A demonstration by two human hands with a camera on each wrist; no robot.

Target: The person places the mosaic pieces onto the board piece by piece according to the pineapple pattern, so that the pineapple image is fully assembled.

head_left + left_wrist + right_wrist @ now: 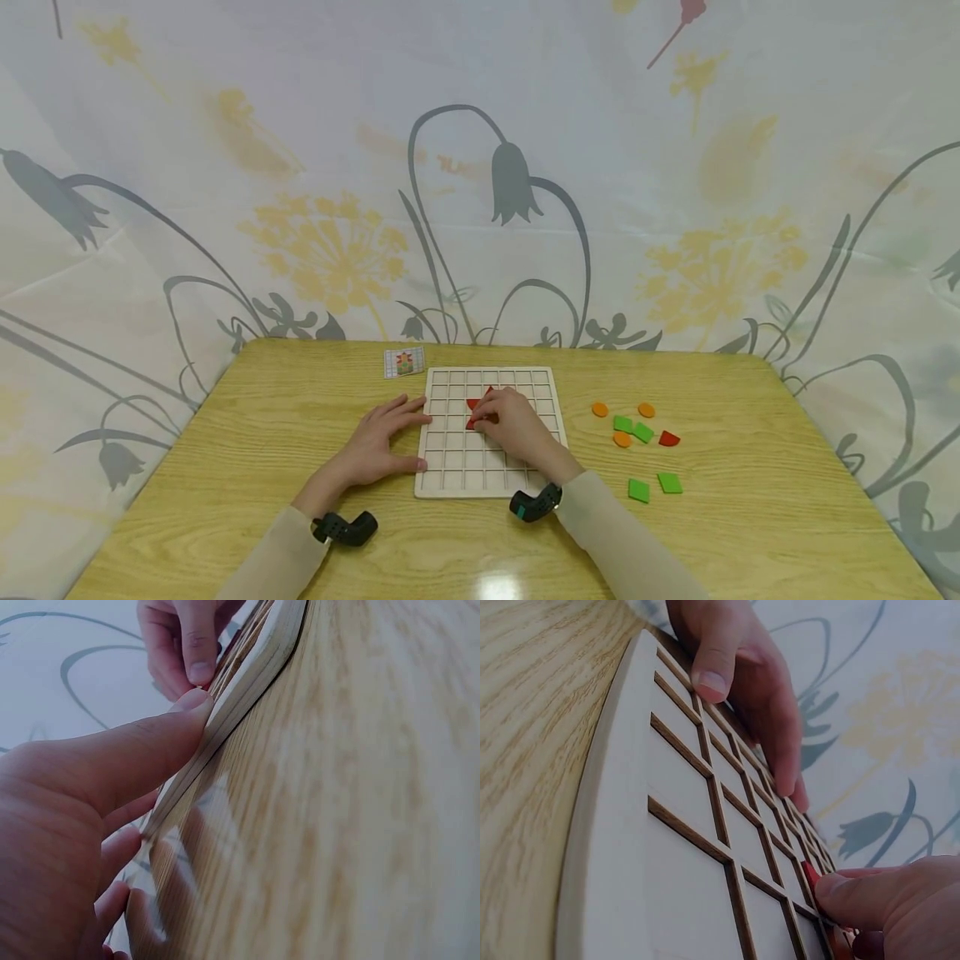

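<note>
A pale wooden grid board (444, 481) lies on the table, its square cells divided by thin ridges. My right hand (521, 427) is over the middle of it, thumb and fingertips pinching a small red piece (809, 878) at the cells. Another red piece (473, 404) sits on the board just beyond the fingertips, partly covered by the hand. At the board's left edge my left hand (378, 442) rests with fingers spread, the thumb (180, 712) and fingertips touching the rim.
Right of the board lie several green squares (638, 490), orange discs (600, 409) and a red quarter-round piece (669, 438). A small pattern card (392, 364) lies beyond the board's far left corner. Behind the wooden table (285, 400) hangs a flower-printed cloth (480, 250).
</note>
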